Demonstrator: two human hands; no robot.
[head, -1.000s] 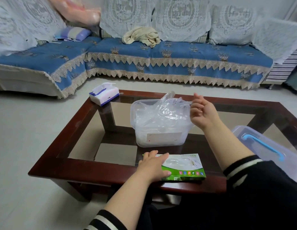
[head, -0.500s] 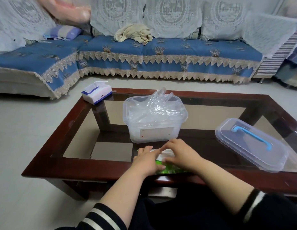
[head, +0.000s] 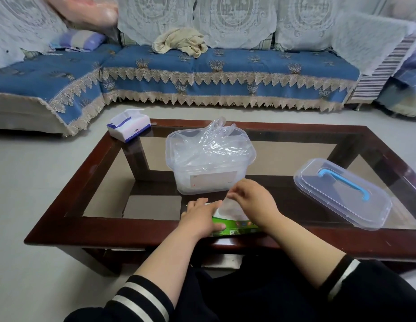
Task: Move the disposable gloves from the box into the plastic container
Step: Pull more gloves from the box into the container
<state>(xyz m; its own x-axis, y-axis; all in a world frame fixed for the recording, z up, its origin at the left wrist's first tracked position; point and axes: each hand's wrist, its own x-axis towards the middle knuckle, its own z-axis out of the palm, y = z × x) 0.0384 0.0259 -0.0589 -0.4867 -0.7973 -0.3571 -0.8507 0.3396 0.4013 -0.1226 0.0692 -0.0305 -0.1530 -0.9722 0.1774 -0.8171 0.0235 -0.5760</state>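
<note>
— What are your hands on?
— Your right hand (head: 253, 201) pinches a clear disposable glove (head: 230, 209) rising out of the green glove box (head: 237, 226); that grip is thumb and fingertips closed on the film. Your left hand (head: 200, 217) lies flat on the box's left end, fingers straight, pressing it down.

— Where is the box?
— One box, at the near edge of the worktop (head: 156, 231), just in front of the plastic container (head: 209, 163).

— And the container?
— One clear tub, open. A heap of gloves (head: 214, 145) already lies inside and pokes above the rim; you cannot count them, the film runs together.

— The lid?
— One clear lid (head: 341, 194) with a blue handle (head: 346, 182), lying on the right side of the worktop, well apart from the tub.

— Anything else there?
— One tissue pack (head: 129, 124), white and blue, at the far left corner.

— The surface and room?
— A low table of dark red wood with glass panels, on a pale floor (head: 28, 182). Behind it, a corner sofa (head: 202, 75) with blue fringed covers and lace on the backrests, one beige cloth (head: 181, 41) crumpled on the seat, one striped pillow (head: 79, 40) to the left.
</note>
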